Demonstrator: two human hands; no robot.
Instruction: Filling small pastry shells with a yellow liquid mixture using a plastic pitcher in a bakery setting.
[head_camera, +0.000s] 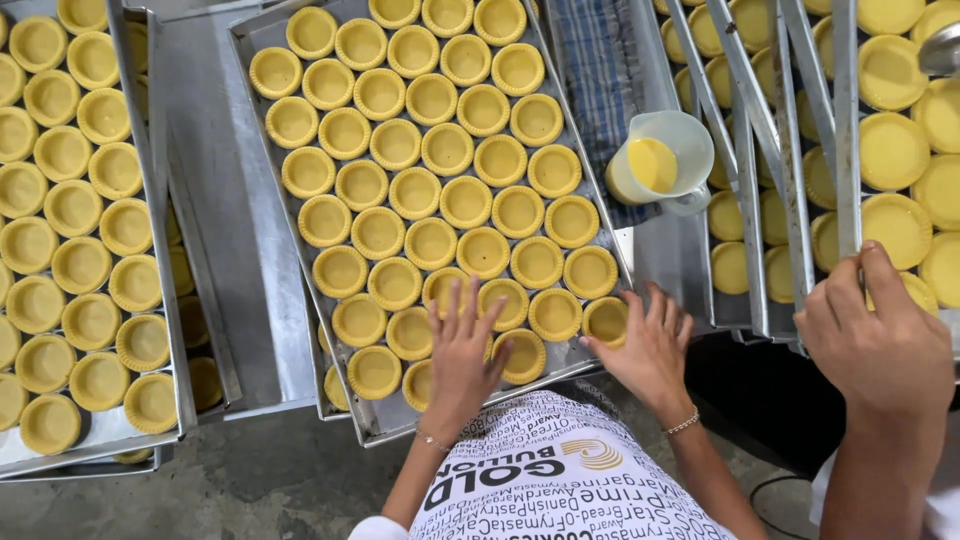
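Left hand (462, 345) lies flat, fingers spread wide, on the tart shells (465, 202) at the near edge of the middle tray (262, 170); it grips nothing and seems to press or nudge the shells. Right hand (650, 350) is also open, fingers fanned, its fingertips at the last shell (606, 320) of the near row by the tray's right rim, as if to steady that corner. Shells sit packed in touching rows, so they brace each other and fill the tray. A jug (660, 160) of yellow filling stands on a checked cloth (598, 70) just right of the tray, within reach. Another person's hand (880, 340) grasps a stacked tray rim (848, 130) at far right. A left tray (150, 150) holds more empty shells.
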